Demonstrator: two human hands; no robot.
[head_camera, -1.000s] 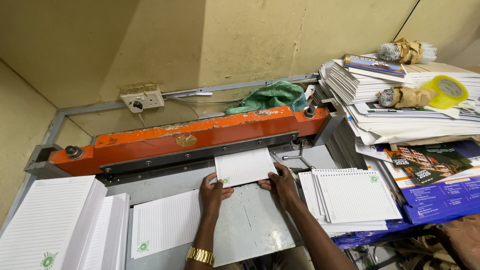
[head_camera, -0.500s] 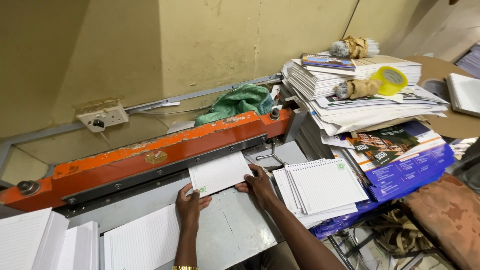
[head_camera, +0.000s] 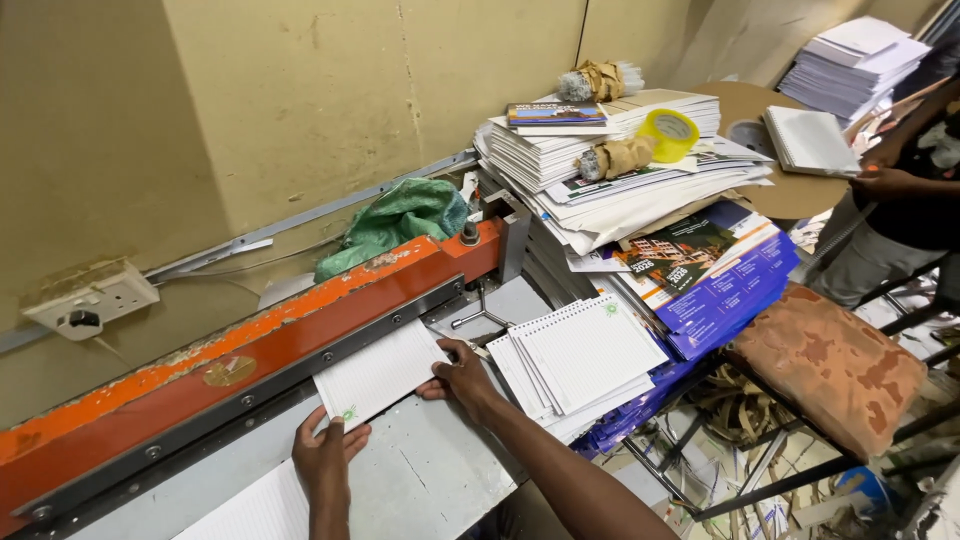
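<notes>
The orange machine bar (head_camera: 250, 350) is walling off the far side of the grey desk (head_camera: 440, 480), leaving only a thin slot beneath it. A stack of spiral notebooks (head_camera: 585, 360) is crowding the right hand (head_camera: 460, 378) from the right, with a metal crank (head_camera: 478, 315) lying just behind. Bare desk surface is lying open between the two forearms, toward the near edge.

head cam | looks down and forward, tilted | close above orange-barred machine (head_camera: 250, 350) | single view
</notes>
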